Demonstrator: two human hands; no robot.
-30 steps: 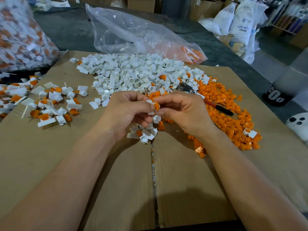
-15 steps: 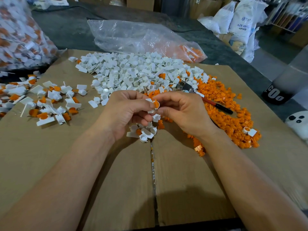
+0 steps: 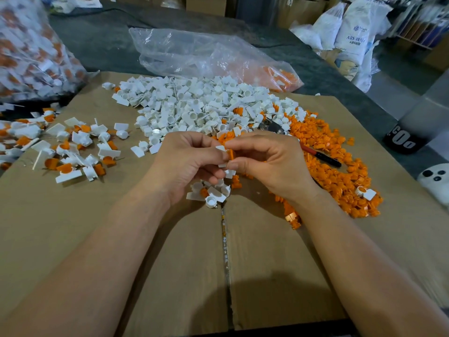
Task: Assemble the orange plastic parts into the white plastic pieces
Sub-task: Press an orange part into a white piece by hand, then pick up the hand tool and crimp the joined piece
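My left hand (image 3: 189, 164) pinches a small white plastic piece (image 3: 221, 149) above the middle of the cardboard. My right hand (image 3: 269, 164) pinches an orange plastic part (image 3: 230, 155) and holds it against that white piece. Both hands meet fingertip to fingertip. A big heap of white pieces (image 3: 194, 105) lies behind the hands. A spread of orange parts (image 3: 340, 166) lies to the right. A few joined and loose pieces (image 3: 211, 193) sit just under my hands.
Joined white-and-orange pieces (image 3: 73, 147) are scattered at the left. A full clear bag (image 3: 31, 52) stands far left, and a nearly flat bag (image 3: 206, 54) lies behind the heap. A red-handled tool (image 3: 315, 154) rests among the orange parts. The cardboard sheet (image 3: 170, 276) covers the table.
The hands stay together at the same spot; the orange part has turned edge-on between my fingertips against the white piece.
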